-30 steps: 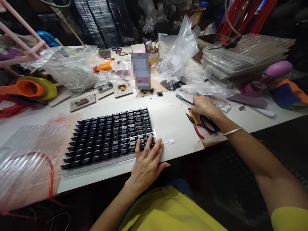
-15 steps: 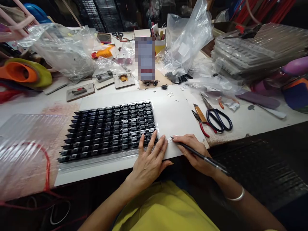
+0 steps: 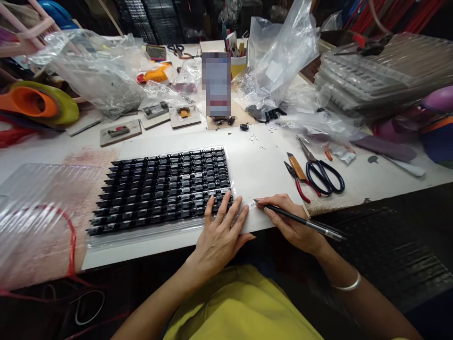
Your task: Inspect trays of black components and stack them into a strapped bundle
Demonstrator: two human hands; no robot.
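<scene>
My right hand (image 3: 293,219) grips a dark pen (image 3: 307,223), its tip on a small white label (image 3: 252,205) that bears a few marks. The label lies on the white board (image 3: 255,165) on the table. Fingers spread, my left hand (image 3: 221,231) rests flat over the right front corner of a clear plastic tray (image 3: 130,240). Its forefinger reaches to the left edge of the label. Rows of small black parts (image 3: 166,189) fill the tray.
Right of the board lie scissors (image 3: 323,175), red-handled pliers (image 3: 299,184) and a cutter knife (image 3: 296,166). A phone (image 3: 216,85) stands at the back. Plastic bags (image 3: 95,71), stacked clear trays (image 3: 361,80) and an orange tape roll (image 3: 30,101) crowd the sides.
The pen has tilted slightly and its rear end has swung right, with the tip still at the label. More marks show on the label. My left hand stays on the tray corner.
</scene>
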